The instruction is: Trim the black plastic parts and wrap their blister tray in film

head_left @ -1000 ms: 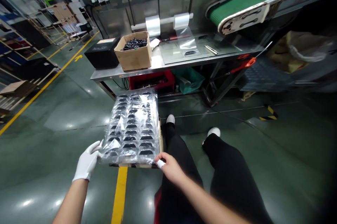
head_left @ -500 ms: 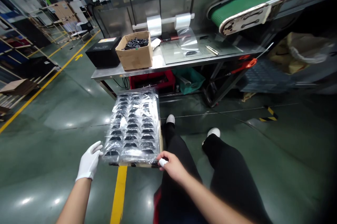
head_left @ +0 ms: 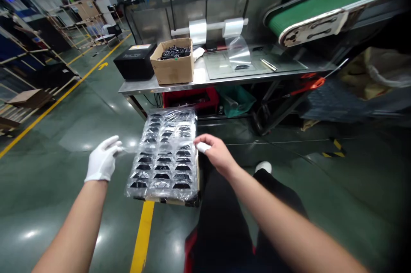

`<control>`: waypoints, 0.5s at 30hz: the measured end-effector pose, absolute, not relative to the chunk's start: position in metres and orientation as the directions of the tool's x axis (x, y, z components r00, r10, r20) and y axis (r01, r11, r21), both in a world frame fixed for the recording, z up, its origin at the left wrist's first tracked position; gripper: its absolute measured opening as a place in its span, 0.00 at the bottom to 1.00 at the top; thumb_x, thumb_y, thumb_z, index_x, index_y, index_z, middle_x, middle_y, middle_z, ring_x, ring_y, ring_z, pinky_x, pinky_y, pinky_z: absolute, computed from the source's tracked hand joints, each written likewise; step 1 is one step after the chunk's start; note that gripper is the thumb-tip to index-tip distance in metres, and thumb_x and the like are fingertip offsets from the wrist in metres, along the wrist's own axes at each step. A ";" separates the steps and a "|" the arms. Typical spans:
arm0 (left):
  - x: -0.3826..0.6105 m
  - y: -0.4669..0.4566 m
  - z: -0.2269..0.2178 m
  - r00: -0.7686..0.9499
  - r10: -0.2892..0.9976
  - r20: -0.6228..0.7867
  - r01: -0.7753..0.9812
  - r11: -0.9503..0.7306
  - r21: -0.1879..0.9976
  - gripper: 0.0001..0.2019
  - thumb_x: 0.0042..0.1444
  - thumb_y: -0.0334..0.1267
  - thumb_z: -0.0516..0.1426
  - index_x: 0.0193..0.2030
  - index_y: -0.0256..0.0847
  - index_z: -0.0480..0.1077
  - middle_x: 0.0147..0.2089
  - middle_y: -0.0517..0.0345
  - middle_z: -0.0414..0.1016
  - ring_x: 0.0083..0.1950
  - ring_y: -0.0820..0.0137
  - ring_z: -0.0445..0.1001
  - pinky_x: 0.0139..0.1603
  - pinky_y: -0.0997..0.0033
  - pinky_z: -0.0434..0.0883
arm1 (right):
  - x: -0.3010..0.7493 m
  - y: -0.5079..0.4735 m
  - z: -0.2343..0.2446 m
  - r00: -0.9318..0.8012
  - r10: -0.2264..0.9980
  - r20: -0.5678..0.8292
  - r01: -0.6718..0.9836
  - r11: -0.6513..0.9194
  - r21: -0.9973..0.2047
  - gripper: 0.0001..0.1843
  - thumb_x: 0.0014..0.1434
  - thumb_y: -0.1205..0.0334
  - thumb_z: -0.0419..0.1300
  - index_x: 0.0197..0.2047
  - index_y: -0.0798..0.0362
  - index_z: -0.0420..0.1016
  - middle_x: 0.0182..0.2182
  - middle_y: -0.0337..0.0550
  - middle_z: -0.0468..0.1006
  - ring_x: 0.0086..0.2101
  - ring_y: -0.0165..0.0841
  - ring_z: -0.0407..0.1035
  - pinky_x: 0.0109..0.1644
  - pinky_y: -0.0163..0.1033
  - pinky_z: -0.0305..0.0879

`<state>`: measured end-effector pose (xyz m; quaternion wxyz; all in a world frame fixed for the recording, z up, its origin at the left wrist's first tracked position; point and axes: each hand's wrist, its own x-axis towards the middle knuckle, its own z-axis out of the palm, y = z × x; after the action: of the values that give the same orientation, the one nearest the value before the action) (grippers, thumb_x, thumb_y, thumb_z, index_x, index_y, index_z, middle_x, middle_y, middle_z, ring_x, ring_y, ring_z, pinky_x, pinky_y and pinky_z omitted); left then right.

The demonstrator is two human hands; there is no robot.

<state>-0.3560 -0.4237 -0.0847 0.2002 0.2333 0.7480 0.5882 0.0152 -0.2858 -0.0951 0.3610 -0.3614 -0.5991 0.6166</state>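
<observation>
A flat tray of small black parts wrapped in clear plastic (head_left: 165,157) rests on a low stack beside my knees. My left hand (head_left: 102,162), in a white glove, is at the tray's left side, its fingers curled and pinching a thin clear film edge. My right hand (head_left: 215,152), bare with a white cot on one fingertip, is at the tray's right edge about halfway up, fingers bent onto the plastic wrap. My black-trousered legs (head_left: 224,221) and a white shoe (head_left: 263,166) lie to the right of the tray.
A steel workbench (head_left: 205,78) stands ahead with a cardboard box of black parts (head_left: 173,65), a black box (head_left: 135,61), film rolls (head_left: 212,29) and a glass sheet. A green conveyor (head_left: 324,3) is above right. Red and green bins sit below. Yellow floor lines, shelving at left.
Both hands moved up from the tray's near corners to its mid sides. The left hand lifted away slightly with film in its fingertips. The view shifted a little left.
</observation>
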 end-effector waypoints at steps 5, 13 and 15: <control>-0.385 -0.328 -0.013 -0.812 0.568 0.137 0.165 -0.002 0.986 0.30 0.42 0.19 0.63 0.57 0.28 0.75 0.43 0.49 0.80 0.41 0.70 0.78 0.44 0.70 0.79 | -0.018 -0.191 -0.025 -0.447 0.873 0.197 -0.142 0.148 -0.979 0.13 0.51 0.62 0.67 0.41 0.53 0.83 0.39 0.41 0.83 0.40 0.35 0.76 0.50 0.44 0.71; -0.431 -0.208 0.087 -0.741 0.551 0.383 0.369 -0.141 0.919 0.31 0.48 0.16 0.60 0.63 0.21 0.68 0.46 0.46 0.77 0.37 0.76 0.75 0.53 0.56 0.77 | -0.047 -0.103 0.059 -0.362 0.829 0.427 -0.317 0.321 -0.892 0.09 0.54 0.69 0.62 0.39 0.55 0.78 0.37 0.40 0.80 0.39 0.32 0.76 0.51 0.45 0.75; -0.443 -0.194 0.106 -0.708 0.548 0.445 0.432 -0.161 0.887 0.30 0.50 0.18 0.59 0.63 0.18 0.66 0.46 0.46 0.76 0.36 0.76 0.76 0.54 0.52 0.76 | -0.051 -0.091 0.076 -0.355 0.816 0.457 -0.312 0.357 -0.880 0.09 0.55 0.72 0.60 0.39 0.55 0.78 0.36 0.39 0.79 0.39 0.31 0.76 0.51 0.43 0.75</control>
<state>-0.4434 -0.1936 0.1058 0.0440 0.3794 0.6462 0.6608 -0.0509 -0.0915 0.0759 0.5317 -0.2000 -0.6292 0.5305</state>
